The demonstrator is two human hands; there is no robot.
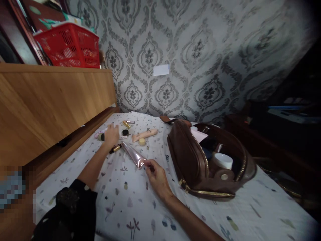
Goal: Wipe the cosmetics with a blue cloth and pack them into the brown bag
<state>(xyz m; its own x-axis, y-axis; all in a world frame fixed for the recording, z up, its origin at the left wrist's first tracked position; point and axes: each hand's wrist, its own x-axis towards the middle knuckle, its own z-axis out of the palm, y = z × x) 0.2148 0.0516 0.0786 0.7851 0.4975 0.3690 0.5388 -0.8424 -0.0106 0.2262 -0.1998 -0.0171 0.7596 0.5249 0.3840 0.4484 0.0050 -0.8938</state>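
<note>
My right hand [157, 176] pinches the crimped end of a shiny pink squeeze tube [134, 155] that lies on the sheet. Farther back on the left, my left hand [111, 136] is over a cluster of small cosmetics; blur hides its fingers. Around it are a dark-and-gold lipstick tube [115, 148], a small black jar [125, 132] and a gold tube [126, 124]. A peach squeeze tube [147, 133] lies behind the pink one, beside a little yellowish-lidded jar [142, 142].
A brown bag [185, 157] stands unzipped on the right, holding a white jar [223, 161] and other items. The patterned sheet [130, 207] covers the surface. Along the left runs a wooden cabinet [57, 97] with a red basket [75, 45] on top. Patterned wallpaper [180, 73] backs everything.
</note>
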